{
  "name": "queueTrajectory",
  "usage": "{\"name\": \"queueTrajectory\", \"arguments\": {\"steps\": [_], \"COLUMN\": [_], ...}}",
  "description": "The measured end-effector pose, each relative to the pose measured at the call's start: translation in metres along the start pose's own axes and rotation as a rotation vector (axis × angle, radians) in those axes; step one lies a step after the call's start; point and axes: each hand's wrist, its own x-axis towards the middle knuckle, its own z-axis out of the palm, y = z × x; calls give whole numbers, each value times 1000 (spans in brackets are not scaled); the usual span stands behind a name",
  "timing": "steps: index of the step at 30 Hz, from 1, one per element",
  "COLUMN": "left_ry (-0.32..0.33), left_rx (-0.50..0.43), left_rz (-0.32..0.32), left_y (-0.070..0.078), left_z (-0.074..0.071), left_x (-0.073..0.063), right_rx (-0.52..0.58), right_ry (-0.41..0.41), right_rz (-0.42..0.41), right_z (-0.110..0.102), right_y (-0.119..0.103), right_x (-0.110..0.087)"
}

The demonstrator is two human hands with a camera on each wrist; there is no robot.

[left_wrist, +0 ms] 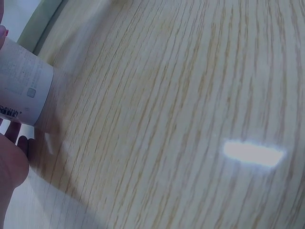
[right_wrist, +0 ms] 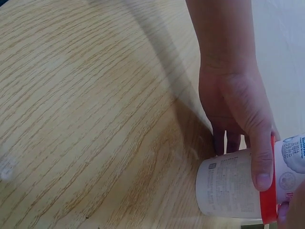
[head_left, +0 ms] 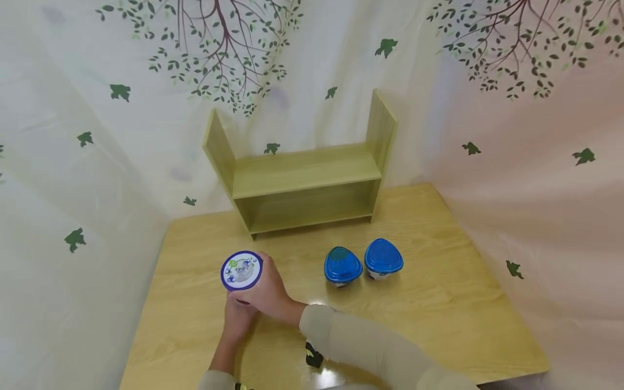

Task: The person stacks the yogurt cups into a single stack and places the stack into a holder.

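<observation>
1. The left hand grips a white cup, its thumb laid along the side, the other fingers partly hidden behind.
2. Faint print and a small square mark show on the cup, out past the thumb.
3. Right beside that thumb runs a red band at the cup's end.
4. Beyond the band, I see a second cup, white with blue and pink print.
5. Past the thumb's tip, part of the right hand is against the second cup.
6. Wood-grained table spreads beside the fingers, crossed by a shadow.

Leafy drapes hang; a shelf tops the table.
</observation>
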Motion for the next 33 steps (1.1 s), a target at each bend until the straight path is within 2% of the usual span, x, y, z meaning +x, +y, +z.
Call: {"name": "queueTrajectory", "arguments": {"steps": [3, 12, 15, 19, 22, 25, 27, 31, 33], "left_ry": [-7, -3, 0, 23, 39, 44, 44, 47, 49], "left_rx": [-22, -42, -27, 14, 21, 10, 15, 11, 25], "left_rz": [-10, 39, 32, -22, -34, -11, 27, -3, -48], "left_y": [-2, -6, -22, -40, -30, -16, -10, -24, -32], "left_z": [-1, 6, 6, 3, 4, 3, 4, 5, 5], "left_x": [-2, -1, 2, 5, 2, 0, -1, 2, 2], "right_rx": [-12, 7, -5, -18, -26, -26, -35, -55, -38], "right_ry": [-5, -22, -13, 8, 16, 21, 24, 36, 28], "right_rz": [9, -8, -1, -14, -20, -8, 9, 38, 61], "right_z": [1, -6, -5, -3, -3, -1, -1, -3, -5], "right_y": [2, 7, 6, 2, 2, 1, 2, 5, 8], "right_x": [0, 1, 1, 3, 1, -1, -2, -4, -4]}}
